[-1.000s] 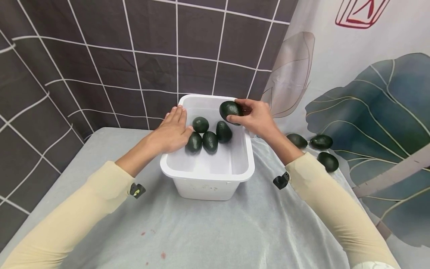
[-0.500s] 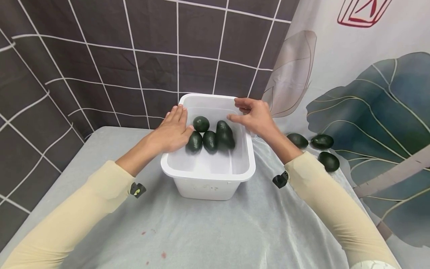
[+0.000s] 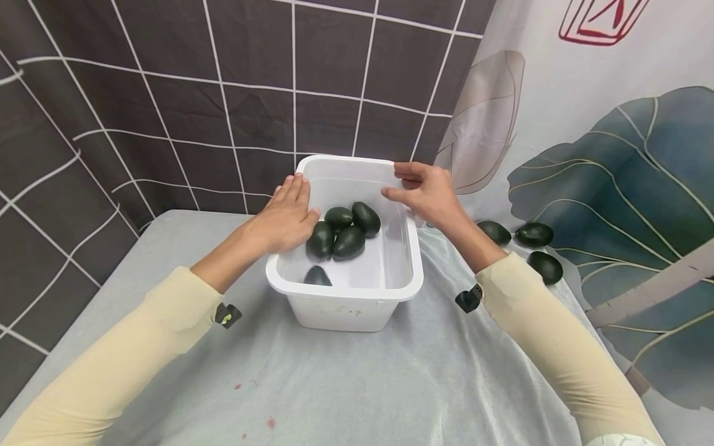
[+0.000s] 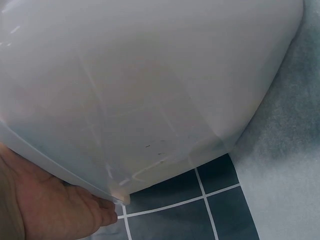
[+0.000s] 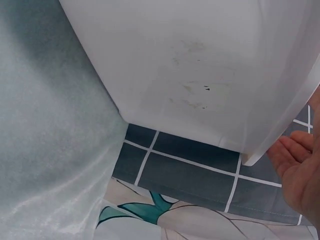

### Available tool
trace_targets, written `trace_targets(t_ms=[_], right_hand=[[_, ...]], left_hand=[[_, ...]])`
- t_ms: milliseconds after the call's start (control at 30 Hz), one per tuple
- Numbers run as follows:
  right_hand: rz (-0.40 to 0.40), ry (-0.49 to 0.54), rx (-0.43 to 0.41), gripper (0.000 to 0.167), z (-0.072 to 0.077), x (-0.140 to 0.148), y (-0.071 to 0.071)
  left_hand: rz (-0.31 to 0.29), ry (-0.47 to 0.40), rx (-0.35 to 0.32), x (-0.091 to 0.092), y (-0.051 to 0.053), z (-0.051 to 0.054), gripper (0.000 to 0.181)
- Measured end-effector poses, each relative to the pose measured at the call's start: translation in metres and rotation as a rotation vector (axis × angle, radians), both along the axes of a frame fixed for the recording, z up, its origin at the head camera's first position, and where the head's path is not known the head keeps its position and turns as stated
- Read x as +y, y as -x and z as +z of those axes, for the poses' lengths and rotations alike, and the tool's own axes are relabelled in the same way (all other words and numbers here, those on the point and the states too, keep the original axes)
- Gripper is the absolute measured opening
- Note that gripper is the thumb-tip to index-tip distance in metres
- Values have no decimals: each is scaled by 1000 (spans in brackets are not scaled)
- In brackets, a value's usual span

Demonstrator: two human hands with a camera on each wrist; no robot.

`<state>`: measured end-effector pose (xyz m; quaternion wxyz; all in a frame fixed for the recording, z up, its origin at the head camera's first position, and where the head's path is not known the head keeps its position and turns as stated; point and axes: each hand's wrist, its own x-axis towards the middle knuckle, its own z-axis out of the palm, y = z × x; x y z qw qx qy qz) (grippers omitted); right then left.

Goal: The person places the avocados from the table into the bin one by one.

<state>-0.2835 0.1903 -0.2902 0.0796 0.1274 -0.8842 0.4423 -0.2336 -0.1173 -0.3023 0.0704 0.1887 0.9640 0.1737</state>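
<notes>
A white plastic tub [image 3: 346,296] stands on the cloth-covered table with several dark green avocados [image 3: 349,243] inside. One avocado [image 3: 317,276] lies apart near the tub's front wall, partly hidden by the rim. My left hand [image 3: 284,217] rests flat on the left rim, fingers straight and together. Over the back right corner is my right hand [image 3: 426,191], thumb and fingers spread apart with nothing between them. Both wrist views look at the tub's outer walls; the left hand [image 4: 60,210] and right hand [image 5: 297,165] show only at the edges there.
Several more avocados [image 3: 534,235] lie on the table to the right, beyond the right forearm. A dark tiled-pattern curtain [image 3: 251,111] hangs close behind the tub. At the right hangs a pale curtain [image 3: 549,93] with leaf prints.
My right hand has let go of an avocado, which dropped into the tub. The avocados inside have shifted, and one now lies near the front wall. My left hand has stayed put.
</notes>
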Motion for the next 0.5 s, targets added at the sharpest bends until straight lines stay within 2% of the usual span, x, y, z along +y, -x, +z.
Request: trace_targets(t_ms=[233,500], right_hand=[[-9,34,-8,61,-3,7,-1],[-46,6,-16,60,-5,15,-3]], left_hand=[[1,0,-7,0,-1,0,79],[-1,8,-2,-1,-1,1,79]])
